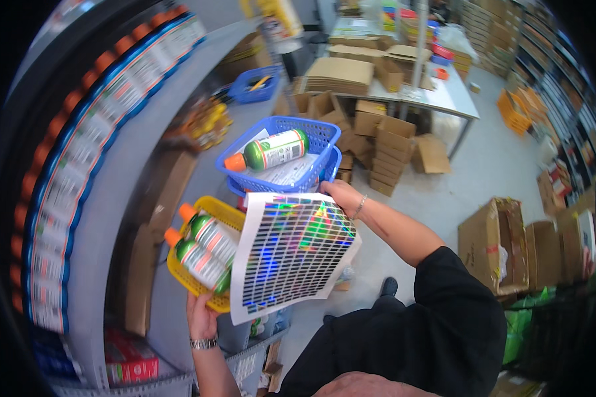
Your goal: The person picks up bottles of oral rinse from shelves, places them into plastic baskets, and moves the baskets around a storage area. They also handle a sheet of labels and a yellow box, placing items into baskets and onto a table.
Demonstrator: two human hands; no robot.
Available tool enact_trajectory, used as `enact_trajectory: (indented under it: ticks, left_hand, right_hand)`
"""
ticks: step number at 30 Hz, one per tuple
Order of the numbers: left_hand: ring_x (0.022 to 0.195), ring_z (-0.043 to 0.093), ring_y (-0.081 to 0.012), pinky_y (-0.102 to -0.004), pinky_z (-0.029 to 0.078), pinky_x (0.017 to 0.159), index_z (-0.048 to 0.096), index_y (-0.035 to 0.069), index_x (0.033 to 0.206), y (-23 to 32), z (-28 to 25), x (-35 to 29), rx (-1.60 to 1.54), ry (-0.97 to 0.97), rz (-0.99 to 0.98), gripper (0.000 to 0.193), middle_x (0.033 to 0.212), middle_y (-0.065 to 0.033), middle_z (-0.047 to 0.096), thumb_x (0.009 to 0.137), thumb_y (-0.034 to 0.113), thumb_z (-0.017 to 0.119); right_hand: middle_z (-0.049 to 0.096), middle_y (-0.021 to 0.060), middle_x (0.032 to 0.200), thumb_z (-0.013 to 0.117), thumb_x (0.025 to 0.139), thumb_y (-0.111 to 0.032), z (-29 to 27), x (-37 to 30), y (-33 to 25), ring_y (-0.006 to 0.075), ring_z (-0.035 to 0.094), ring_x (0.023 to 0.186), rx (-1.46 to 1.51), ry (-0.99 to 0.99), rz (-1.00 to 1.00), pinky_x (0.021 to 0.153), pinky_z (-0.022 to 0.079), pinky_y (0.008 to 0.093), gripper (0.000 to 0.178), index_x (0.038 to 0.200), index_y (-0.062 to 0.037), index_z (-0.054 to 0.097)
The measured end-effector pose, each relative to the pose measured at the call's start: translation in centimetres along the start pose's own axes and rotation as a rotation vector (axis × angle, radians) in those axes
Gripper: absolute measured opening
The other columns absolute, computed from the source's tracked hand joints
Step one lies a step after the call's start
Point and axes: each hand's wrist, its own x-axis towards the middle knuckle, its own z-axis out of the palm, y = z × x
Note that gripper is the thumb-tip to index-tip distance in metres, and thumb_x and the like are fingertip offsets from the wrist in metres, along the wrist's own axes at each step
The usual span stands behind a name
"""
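Observation:
A white sheet of shiny holographic labels (298,255) hangs in front of me, its surface printed in a dark grid. My right hand (341,196) closes at its upper right corner, close against the stacked blue baskets; the fingertips are partly hidden. My left hand (202,316) grips the near rim of a yellow basket (179,272), thumb up and other fingers mostly hidden. In it lie two green bottles (204,255) with orange caps, and the sheet covers its right side. Another green bottle (275,151) lies over papers in the upper blue basket (324,132).
A shelf at left carries a long row of orange-capped bottles (93,132). Behind the baskets sits a small blue basket (255,86). Cardboard boxes (392,149) stand beside a white table (460,99). An open carton (490,245) rests on the floor at right.

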Motion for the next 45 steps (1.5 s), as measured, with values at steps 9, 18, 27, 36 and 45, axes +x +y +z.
enact_trajectory:
  ticks: [9, 18, 27, 36, 45]
  left_hand:
    - [0.101, 0.068, -0.0271, -0.0387, 0.065, 0.072, 0.037, 0.008, 0.142, -9.0, 22.2, 2.1, -0.125, -0.192, -0.148, 0.056, 0.126, -0.0137, 0.058, 0.088, -0.001, 0.05]
    - [0.102, 0.066, -0.0223, -0.0376, 0.062, 0.073, 0.043, 0.013, 0.136, -21.1, 55.4, 8.6, -0.066, -0.396, -0.308, 0.051, 0.124, -0.0064, 0.06, 0.087, -0.001, 0.051]
    - [0.104, 0.068, -0.0278, -0.0416, 0.063, 0.075, 0.044, 0.011, 0.132, -30.6, 86.3, 18.6, 0.006, -0.64, -0.468, 0.049, 0.123, -0.0116, 0.059, 0.086, -0.004, 0.055]
    - [0.105, 0.068, -0.0308, -0.0463, 0.063, 0.079, 0.041, 0.01, 0.133, -36.2, 117.4, 26.9, 0.119, -0.789, -0.563, 0.049, 0.126, -0.0128, 0.058, 0.088, -0.005, 0.051]
    - [0.109, 0.065, -0.0311, -0.0475, 0.061, 0.082, 0.038, 0.011, 0.136, -45.6, 147.6, 30.2, -0.083, -0.696, -0.587, 0.049, 0.129, -0.0141, 0.056, 0.09, -0.003, 0.049]
  right_hand:
    - [0.066, 0.0076, 0.083, 0.054, 0.091, -0.018, -32.3, -16.6, 0.6, 0.0136, 0.063, 0.067, 0.112, 0.484, -0.043, 0.057, 0.052, 0.0295, 0.02, 0.096, -0.0006, 0.063]
    - [0.066, 0.0086, 0.087, 0.055, 0.089, -0.016, -58.1, -30.0, -1.5, 0.0185, 0.065, 0.074, 0.324, 0.987, -0.207, 0.063, 0.053, 0.0324, 0.021, 0.1, 0.0015, 0.062]
    - [0.067, 0.0088, 0.092, 0.055, 0.086, -0.015, -77.8, -33.6, -5.0, 0.0208, 0.066, 0.078, 0.505, 1.239, -0.424, 0.072, 0.055, 0.0339, 0.022, 0.099, 0.0005, 0.063]
    - [0.07, 0.0106, 0.094, 0.04, 0.098, -0.027, -93.5, -34.6, -11.0, 0.0224, 0.068, 0.078, 0.781, 1.46, -0.479, 0.071, 0.057, 0.037, 0.035, 0.101, -0.0008, 0.063]
    - [0.069, 0.0126, 0.105, 0.036, 0.102, -0.029, -117.7, -36.1, -18.5, 0.0236, 0.07, 0.087, 0.728, 1.541, -0.494, 0.073, 0.058, 0.0389, 0.039, 0.113, 0.0003, 0.06]
